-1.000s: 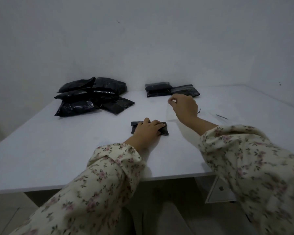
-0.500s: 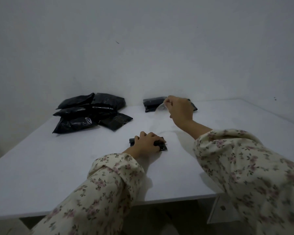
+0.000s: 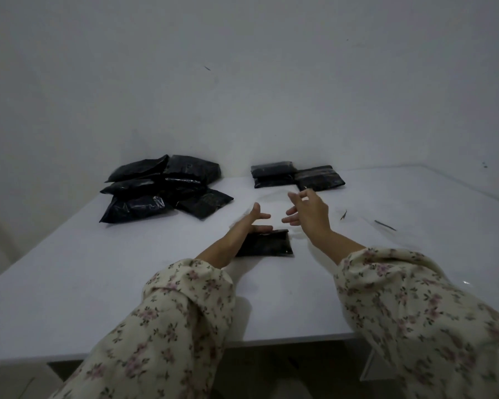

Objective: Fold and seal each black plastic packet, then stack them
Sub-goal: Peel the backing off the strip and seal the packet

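here, folded black packet (image 3: 267, 243) lies flat on the white worktop (image 3: 98, 269), near centre. left hand (image 3: 252, 223) over its far edge, grip apart, fingers straight. right hand (image 3: 308, 211) raised just beside, grip apart, fingers loosely spread. loose packet pile (image 3: 162, 191) far left; finished packets (image 3: 274, 174) far centre, by the wall
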Available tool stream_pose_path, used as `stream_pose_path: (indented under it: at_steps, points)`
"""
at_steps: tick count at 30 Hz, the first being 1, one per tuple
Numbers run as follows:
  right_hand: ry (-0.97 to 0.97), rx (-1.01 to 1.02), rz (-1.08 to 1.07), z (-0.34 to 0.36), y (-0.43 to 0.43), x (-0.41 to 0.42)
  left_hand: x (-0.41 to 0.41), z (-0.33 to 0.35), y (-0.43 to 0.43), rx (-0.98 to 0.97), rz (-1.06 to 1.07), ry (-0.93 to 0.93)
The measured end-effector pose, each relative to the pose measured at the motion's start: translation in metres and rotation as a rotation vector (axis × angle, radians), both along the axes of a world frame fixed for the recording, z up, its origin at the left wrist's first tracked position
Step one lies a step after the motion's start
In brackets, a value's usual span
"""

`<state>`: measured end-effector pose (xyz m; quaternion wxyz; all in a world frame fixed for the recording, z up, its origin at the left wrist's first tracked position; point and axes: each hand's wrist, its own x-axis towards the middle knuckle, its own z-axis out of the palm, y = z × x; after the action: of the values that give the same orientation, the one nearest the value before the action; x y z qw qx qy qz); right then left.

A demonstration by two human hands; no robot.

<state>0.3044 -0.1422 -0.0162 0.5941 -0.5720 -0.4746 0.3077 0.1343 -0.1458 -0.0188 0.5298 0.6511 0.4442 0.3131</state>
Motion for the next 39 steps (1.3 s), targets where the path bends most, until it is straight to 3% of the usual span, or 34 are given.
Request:
stream_pose_path:
  at_steps: [11, 17, 25, 34, 39]
  points:
    - [-0.043, 0.018, 0.087, -0.032, -0.009, 0.007, 0.006, -0.01, 0.017, -0.126, 0.258, -0.252]
    - [-0.114, -0.031, 0.214, -0.036, -0.013, 0.018, 0.006, -0.013, 0.016, -0.166, 0.244, -0.262]
    - [-0.237, -0.316, 0.52, -0.016, -0.012, 0.034, 0.006, -0.013, 0.012, -0.136, 0.211, -0.241]
    - [-0.073, -0.484, 0.524, 0.0, -0.01, 0.02, 0.001, -0.01, 0.01, -0.088, 0.143, -0.231]
    - [-0.097, -0.521, 0.532, 0.004, -0.007, 0.015, 0.0, -0.008, 0.007, -0.079, 0.115, -0.228]
